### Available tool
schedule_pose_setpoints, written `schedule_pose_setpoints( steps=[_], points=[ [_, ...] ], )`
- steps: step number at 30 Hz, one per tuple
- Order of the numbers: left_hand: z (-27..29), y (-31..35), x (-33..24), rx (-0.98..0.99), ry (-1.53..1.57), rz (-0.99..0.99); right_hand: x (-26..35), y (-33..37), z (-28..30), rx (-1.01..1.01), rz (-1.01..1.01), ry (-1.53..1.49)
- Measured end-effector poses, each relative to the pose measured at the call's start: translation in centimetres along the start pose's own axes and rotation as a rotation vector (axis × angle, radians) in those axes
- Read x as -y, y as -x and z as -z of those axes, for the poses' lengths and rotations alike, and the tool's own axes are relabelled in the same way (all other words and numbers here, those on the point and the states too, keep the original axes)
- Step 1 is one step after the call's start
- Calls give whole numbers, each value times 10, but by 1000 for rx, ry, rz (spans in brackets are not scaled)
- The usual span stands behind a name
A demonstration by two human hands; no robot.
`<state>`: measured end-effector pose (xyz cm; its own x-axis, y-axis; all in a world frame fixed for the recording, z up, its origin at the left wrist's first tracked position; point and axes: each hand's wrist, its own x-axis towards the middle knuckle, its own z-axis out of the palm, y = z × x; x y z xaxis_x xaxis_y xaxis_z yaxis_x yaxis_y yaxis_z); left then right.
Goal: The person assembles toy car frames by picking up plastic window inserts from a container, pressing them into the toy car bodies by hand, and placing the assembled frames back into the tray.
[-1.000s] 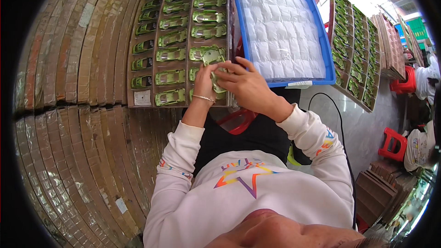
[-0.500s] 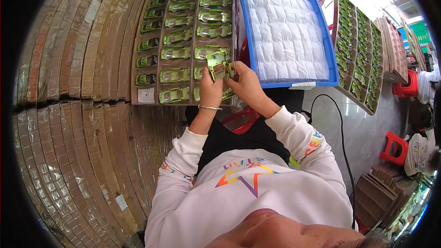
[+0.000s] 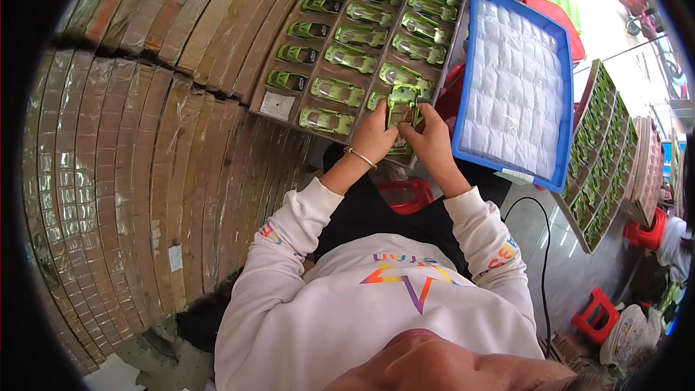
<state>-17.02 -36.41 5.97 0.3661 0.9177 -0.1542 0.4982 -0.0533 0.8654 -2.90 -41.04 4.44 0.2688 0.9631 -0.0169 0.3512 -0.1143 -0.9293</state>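
Both my hands meet over the near right part of a brown compartment tray (image 3: 307,87) filled with rows of green toy car shells (image 3: 337,92). Between them is one bright green toy car shell (image 3: 403,95), raised above the others. My left hand (image 3: 374,135) grips its left side, thumb and fingers closed. On the other side, the fingers of my right hand (image 3: 432,139) are closed on the same shell, thumb near its lower part. My fingers hide some of it. The tray's left column has shells with dark parts (image 3: 287,81); the other columns look plain green.
Right of the tray stands a blue bin (image 3: 461,112) with rows of white packets (image 3: 514,87). Stacked brown cardboard trays (image 3: 166,195) line the left. Another tray of green shells (image 3: 608,152) leans farther right. A black cable (image 3: 544,246) hangs near red stools (image 3: 596,315).
The view has turned, so the trays and bin appear farther right and tilted. Both hands still hold the green shell, in much the same pose.
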Motion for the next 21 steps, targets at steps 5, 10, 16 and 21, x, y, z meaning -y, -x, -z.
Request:
schedule_pose_setpoints(
  steps=[5, 10, 16, 21],
  points=[
    [15, -2, 33, -73, -82, -131, -6, 2, -19, 87, 107, 69],
    [83, -22, 63, -301, -286, -180, 10, 7, 3, 212, 100, -44],
    [221, -53, 184, -280, -476, -40, -56, 14, 70, 99, -188, -221],
    [221, -80, 186, -125, -854, -134, -106, 25, 147, -202, -334, -175]
  ],
)
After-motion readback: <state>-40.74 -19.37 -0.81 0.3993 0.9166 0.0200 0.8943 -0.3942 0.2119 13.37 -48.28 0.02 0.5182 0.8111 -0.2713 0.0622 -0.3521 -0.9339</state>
